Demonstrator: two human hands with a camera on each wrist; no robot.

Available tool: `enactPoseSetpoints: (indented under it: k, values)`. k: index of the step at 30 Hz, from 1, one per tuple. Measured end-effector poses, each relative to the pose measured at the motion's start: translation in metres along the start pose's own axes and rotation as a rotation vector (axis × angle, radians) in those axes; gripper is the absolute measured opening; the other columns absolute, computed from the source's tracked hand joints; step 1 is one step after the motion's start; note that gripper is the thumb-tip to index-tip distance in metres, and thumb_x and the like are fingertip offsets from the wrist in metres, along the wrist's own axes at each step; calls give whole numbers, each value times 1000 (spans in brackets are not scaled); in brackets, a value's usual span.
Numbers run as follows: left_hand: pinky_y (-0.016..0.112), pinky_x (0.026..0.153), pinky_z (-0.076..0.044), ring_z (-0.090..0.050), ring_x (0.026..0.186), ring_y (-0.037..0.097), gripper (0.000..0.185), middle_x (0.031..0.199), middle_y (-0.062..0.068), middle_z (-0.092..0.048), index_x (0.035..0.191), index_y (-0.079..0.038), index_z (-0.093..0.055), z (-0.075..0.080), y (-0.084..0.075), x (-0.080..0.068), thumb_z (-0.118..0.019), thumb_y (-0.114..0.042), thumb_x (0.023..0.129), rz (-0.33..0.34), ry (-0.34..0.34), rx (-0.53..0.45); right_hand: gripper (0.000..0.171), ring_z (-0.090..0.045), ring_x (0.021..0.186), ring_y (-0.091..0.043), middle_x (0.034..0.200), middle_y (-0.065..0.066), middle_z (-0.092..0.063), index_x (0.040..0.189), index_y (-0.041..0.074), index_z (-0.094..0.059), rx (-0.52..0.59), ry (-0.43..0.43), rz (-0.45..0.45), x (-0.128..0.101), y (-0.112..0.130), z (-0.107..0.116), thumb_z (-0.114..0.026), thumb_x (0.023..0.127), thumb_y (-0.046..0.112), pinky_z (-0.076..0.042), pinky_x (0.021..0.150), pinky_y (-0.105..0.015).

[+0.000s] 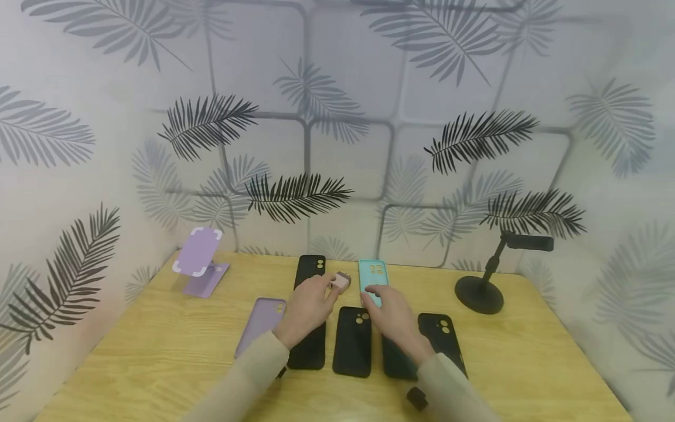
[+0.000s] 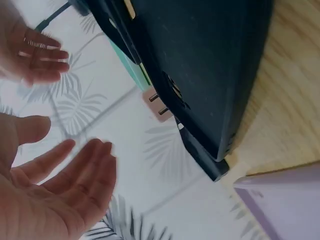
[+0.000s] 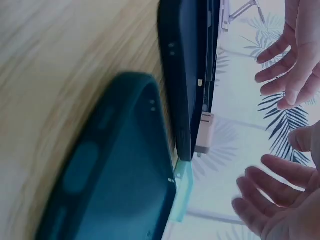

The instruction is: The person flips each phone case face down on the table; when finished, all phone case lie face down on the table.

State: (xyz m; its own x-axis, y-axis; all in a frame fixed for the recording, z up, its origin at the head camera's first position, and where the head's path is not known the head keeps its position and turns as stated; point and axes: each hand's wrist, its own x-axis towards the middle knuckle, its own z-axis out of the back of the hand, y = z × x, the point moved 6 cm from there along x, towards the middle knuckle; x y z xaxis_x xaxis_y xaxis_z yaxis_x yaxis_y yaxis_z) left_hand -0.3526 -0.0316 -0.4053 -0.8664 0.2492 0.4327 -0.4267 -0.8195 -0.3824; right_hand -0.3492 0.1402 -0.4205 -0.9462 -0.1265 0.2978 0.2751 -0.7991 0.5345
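In the head view my left hand (image 1: 308, 302) hovers over the black phone cases left of centre, its fingertips near a pale pink charger plug (image 1: 341, 282). The left wrist view shows that hand's fingers loosely bent and apart from the plug (image 2: 156, 104). My right hand (image 1: 391, 316) is held above a dark teal phone case (image 1: 398, 357), in front of a turquoise case (image 1: 373, 275). Its fingers hold nothing in the right wrist view. Between the hands lies a black case (image 1: 353, 343). A purple case (image 1: 263, 319) lies left of the left hand.
On the back left of the wooden table (image 1: 174, 357) stands a purple phone stand (image 1: 200, 252). At the back right is a black phone stand (image 1: 480, 293) with a round base. Another black case (image 1: 443, 340) lies beside my right wrist. A leaf-patterned wall rises behind.
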Motion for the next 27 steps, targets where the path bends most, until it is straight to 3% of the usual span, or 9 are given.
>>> enactPoseSetpoints:
  k: [3,6,10,13,17,23,27]
  values:
    - [32,61,-54,-65,74,17,22,93,6,-73,111,-11,-71,0,14,7,-63,-26,96,102,35,-197,28,-68,100,-24,109,-6,-73,114,9,-72,184,35,-50,5,-3,-6,-61,98,29,-57,84,-43]
    - [32,62,-53,-63,72,15,18,89,4,-71,105,-10,-72,-2,30,14,-62,-22,97,190,72,-353,24,-69,95,-26,106,-8,-73,113,6,-72,392,123,-102,12,-5,-18,-62,97,21,-59,82,-42]
    - [29,64,-53,-64,76,15,17,92,5,-70,107,-7,-70,-4,53,20,-62,-18,97,298,133,-472,26,-69,99,-30,112,-16,-71,118,0,-68,584,247,-176,23,-6,-36,-60,98,13,-59,86,-43]
    - [33,69,-56,-65,81,18,18,98,10,-70,110,-4,-69,-5,70,22,-61,-13,97,372,178,-548,28,-69,105,-28,119,-18,-68,122,-2,-66,599,317,-177,30,-1,-46,-59,98,10,-58,90,-41]
    - [37,79,-58,-64,92,24,22,111,16,-68,116,0,-67,-5,93,26,-59,-8,97,441,235,-595,29,-66,109,-28,124,-19,-66,125,-2,-64,526,405,-99,40,8,-57,-57,98,6,-56,93,-39]
    - [44,98,-52,-58,119,35,31,133,22,-57,128,4,-59,-3,116,30,-53,-3,99,481,302,-639,31,-62,116,-32,127,-19,-64,126,-4,-63,448,462,3,54,16,-72,-52,98,1,-56,92,-39]
    - [47,103,-49,-52,127,40,37,139,26,-51,133,7,-53,-6,124,31,-49,3,97,502,344,-679,32,-59,121,-34,130,-20,-62,128,-5,-61,427,486,26,59,19,-79,-49,99,0,-55,94,-41]
